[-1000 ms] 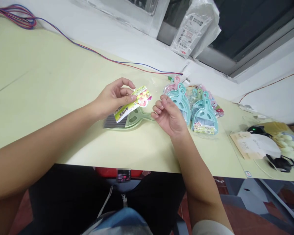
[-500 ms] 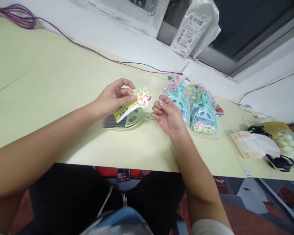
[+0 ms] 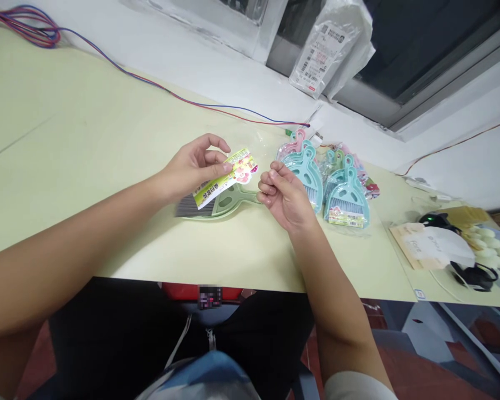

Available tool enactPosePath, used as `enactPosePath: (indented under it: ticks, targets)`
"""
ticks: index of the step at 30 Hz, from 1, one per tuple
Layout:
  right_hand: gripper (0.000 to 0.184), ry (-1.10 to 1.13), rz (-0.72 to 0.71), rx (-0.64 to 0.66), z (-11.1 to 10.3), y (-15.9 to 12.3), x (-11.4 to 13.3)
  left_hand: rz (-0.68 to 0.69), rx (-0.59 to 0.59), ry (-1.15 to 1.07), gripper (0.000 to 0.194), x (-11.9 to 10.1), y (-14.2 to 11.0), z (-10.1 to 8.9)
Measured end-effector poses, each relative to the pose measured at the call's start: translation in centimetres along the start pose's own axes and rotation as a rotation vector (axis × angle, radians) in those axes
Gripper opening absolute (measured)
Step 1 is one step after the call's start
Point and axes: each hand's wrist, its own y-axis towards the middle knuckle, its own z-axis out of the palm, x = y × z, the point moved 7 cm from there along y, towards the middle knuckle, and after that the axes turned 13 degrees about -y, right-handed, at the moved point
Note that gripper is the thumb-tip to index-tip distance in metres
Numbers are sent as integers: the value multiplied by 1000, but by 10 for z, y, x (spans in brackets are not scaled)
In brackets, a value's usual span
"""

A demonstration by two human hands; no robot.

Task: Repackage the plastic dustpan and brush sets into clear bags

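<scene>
My left hand [image 3: 198,164] pinches a printed cardboard label [image 3: 223,180], yellow-green with a pink flower picture, between thumb and fingers. The label is tilted over a green dustpan [image 3: 229,201] lying on the table, with a grey-bristled brush [image 3: 195,206] at its left end. To the right, my right hand [image 3: 285,194] is closed, its fingers curled in and the thumb pressed against them. Whatever it may hold is hidden. The tip of the dustpan's handle reaches that hand's fingers; I cannot tell whether they touch.
Beyond my right hand lie bagged blue dustpan sets [image 3: 347,194] and more sets [image 3: 306,166], some pink. Red and blue wire [image 3: 150,83] runs along the wall. A plastic-wrapped package [image 3: 323,53] hangs by the window. Farther right are a paper [image 3: 425,247] and black devices [image 3: 475,276].
</scene>
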Motion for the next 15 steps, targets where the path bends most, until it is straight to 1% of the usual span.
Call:
enactPosePath:
  ticks: [7,12,15]
  targets:
    - [42,-14,2,-9,1,-1,0,6,1,17,57,-2,0,1]
    - [37,-49,-40,-82,-3,0,2,0,7,8,57,-1,0,2]
    - [35,-40,-34,-56,-2,2,0,-8,13,-1,56,-1,0,2]
